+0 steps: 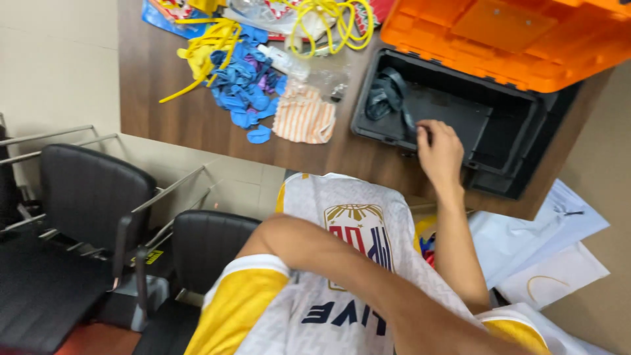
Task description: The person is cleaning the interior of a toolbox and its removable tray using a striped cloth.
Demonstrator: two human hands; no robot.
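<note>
Hand reaching into the black toolbox at the table's near edge.
The right hand (439,152) is resting loosely curled, gripping nothing, inside the open toolbox (453,121), lid (506,36) flipped back for access; left hand hidden, state unclear.

Toolbox (453,125) on counter (171,98) at two o'clock, hand (439,152) on its rim, strap (388,95) inside. Balloons (246,89) at eleven, cloth (303,115) between them and toolbox. Chairs (92,197) at eight, papers (545,250) at four.

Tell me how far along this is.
Done: the box lid stands open. In hand: the right hand reaches into the box's tray, by a black strap. Left: the strap is still inside; balloons and yellow tubing lie loose on the table.
</note>
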